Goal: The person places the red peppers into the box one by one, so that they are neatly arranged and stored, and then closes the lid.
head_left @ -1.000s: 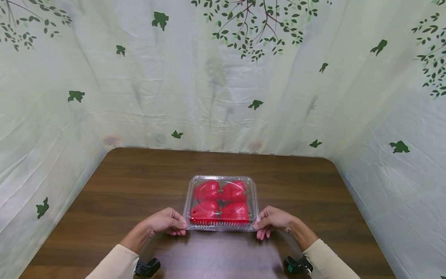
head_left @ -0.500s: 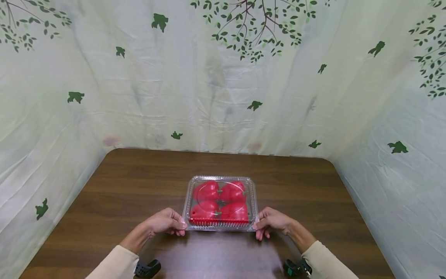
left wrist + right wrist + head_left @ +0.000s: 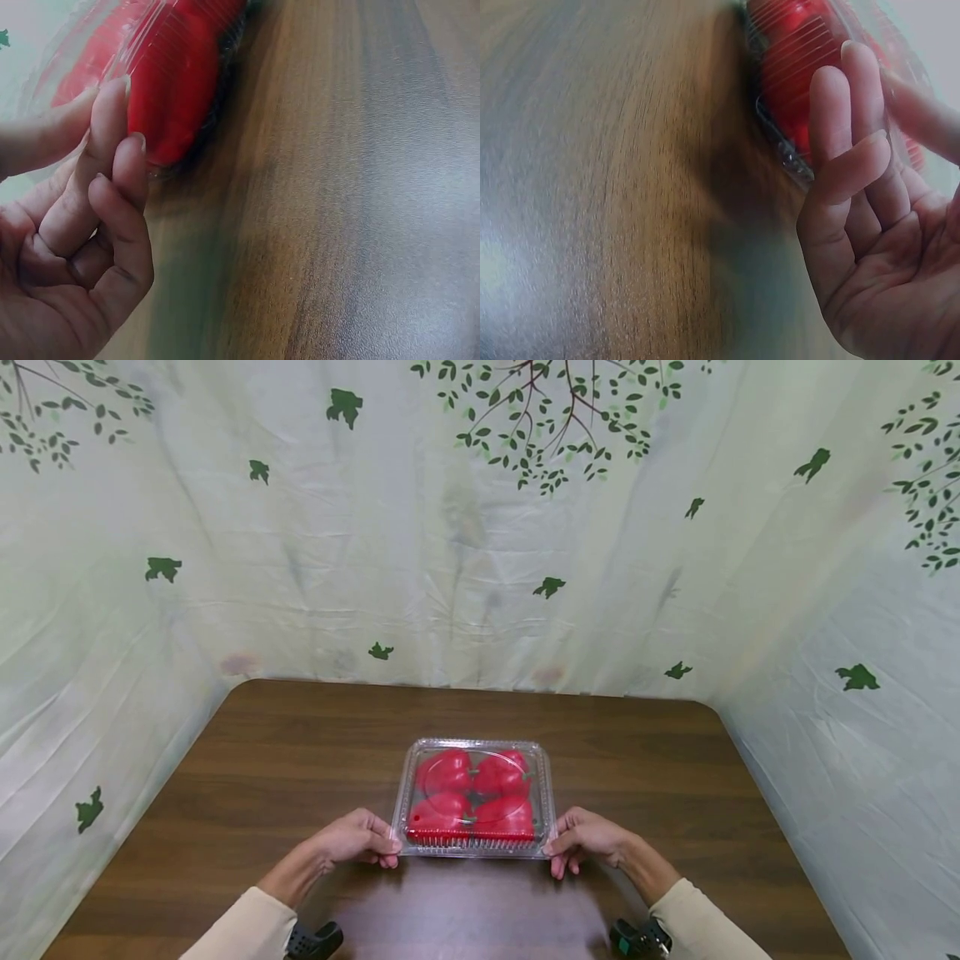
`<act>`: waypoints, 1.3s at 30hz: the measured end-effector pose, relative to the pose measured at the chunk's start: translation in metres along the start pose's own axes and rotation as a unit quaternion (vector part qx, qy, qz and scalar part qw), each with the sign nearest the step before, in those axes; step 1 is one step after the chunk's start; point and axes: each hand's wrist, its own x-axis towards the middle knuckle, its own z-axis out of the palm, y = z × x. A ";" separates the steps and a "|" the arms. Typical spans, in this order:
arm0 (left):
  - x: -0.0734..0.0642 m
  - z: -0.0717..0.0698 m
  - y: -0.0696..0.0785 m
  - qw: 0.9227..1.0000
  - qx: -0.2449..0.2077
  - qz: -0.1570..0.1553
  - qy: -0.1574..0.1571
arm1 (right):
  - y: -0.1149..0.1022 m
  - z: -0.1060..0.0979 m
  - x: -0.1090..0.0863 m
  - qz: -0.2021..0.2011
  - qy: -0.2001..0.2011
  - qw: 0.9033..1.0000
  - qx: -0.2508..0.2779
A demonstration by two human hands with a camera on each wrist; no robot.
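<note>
A clear plastic clamshell container stands on the brown table, its lid down over several red bell peppers with small green stems. My left hand pinches the container's near left corner between thumb and index finger. At the near right corner, my right hand pinches the rim the same way. In the left wrist view the other fingers are curled below the pinch, beside a red pepper seen through the plastic. The right wrist view shows the ribbed container wall behind the fingers.
The wooden table has rounded far corners. A pale cloth printed with green leaves hangs behind it and along both sides. Dark wrist devices sit at both cuffs, low over the table.
</note>
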 end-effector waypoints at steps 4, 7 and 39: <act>-0.001 0.001 0.000 1.000 -0.012 0.003 -0.002 | 0.000 0.001 0.000 -0.005 -0.001 1.000 -0.001; -0.002 0.001 -0.001 1.000 -0.015 0.003 -0.004 | 0.001 0.002 0.000 -0.008 -0.001 1.000 -0.002; -0.003 -0.007 -0.006 0.997 -0.057 -0.026 -0.034 | 0.003 -0.003 0.000 0.014 -0.023 0.999 0.031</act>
